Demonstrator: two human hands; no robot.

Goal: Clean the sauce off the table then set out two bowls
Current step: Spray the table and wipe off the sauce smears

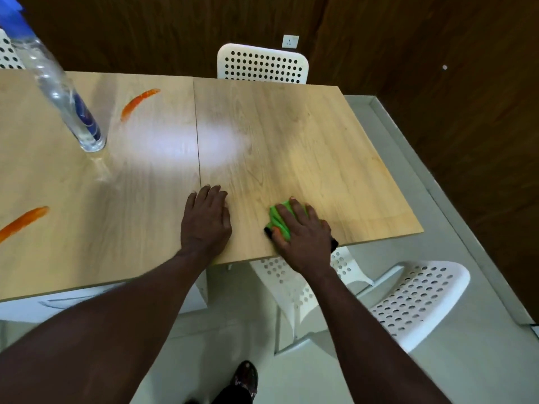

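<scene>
Two orange sauce streaks mark the wooden table (320,135): one sauce streak (139,102) at the far left-centre, another sauce streak (23,222) near the left edge. My right hand (303,231) presses flat on a green cloth (278,218) with a black underside, near the table's front right edge. My left hand (205,220) rests flat on the tabletop beside it, fingers straight, holding nothing. No bowls are in view.
A clear spray bottle (62,91) with a blue top stands at the table's left. White perforated chairs stand at the far side (262,65), far left (8,52) and near right (417,301). A dark wooden wall lies behind; pale floor below.
</scene>
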